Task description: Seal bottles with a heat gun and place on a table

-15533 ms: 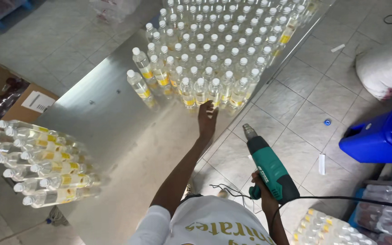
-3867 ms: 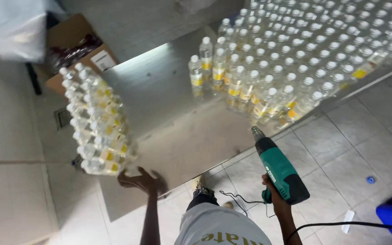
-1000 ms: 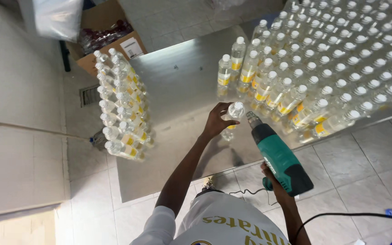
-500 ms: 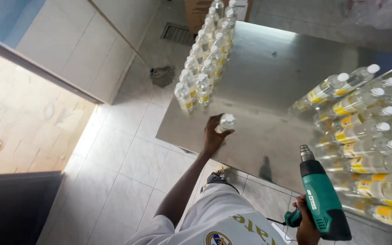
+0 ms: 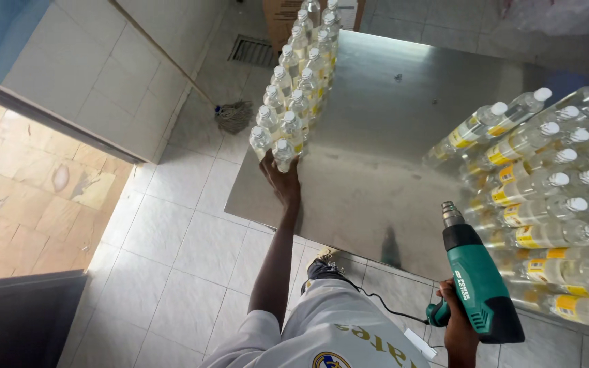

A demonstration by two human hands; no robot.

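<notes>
My left hand (image 5: 282, 182) reaches out over the near left corner of a steel table (image 5: 383, 150) and grips a small clear bottle (image 5: 283, 151) with a white cap. That bottle stands at the near end of a tight block of the same bottles (image 5: 297, 88) with yellow labels. My right hand (image 5: 457, 326) holds a green and black heat gun (image 5: 477, 285) by its handle, nozzle pointing up and away, low at the right. A large group of loose bottles (image 5: 553, 184) fills the table's right side.
A mop head (image 5: 233, 117) lies on the white tiled floor left of the table. A cardboard box (image 5: 286, 19) stands beyond the bottle block. The heat gun's black cord (image 5: 384, 304) trails past my foot. A doorway with tan tiles opens at the left.
My left hand carried a single bottle from beside the loose group over to the block at the left and set it against its near end. The heat gun stayed low in my right hand.
</notes>
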